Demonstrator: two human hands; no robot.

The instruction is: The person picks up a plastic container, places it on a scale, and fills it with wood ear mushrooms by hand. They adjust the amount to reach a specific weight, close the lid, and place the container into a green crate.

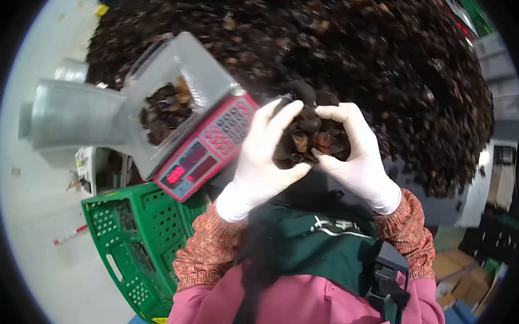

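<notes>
in the head view, beyond the left hand [265,156] and right hand [357,159], a wide heap of dark, wet mushrooms [360,57]; just left, a pink digital scale [207,144], red digits [176,175] lit; lower left, a perforated green crate [109,237]. presses a mushroom clump [310,126] between both hands, white-gloved, fingers and thumbs curved round its sides. looks brown-black, with tan-orange patches. on the scale, a funnel-ended pan [201,65] with brown pieces [165,113] inside.

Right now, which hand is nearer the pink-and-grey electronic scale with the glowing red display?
Left. Your left hand is beside the scale; your right hand is farther off, across the clump of dark brown pieces.
</notes>
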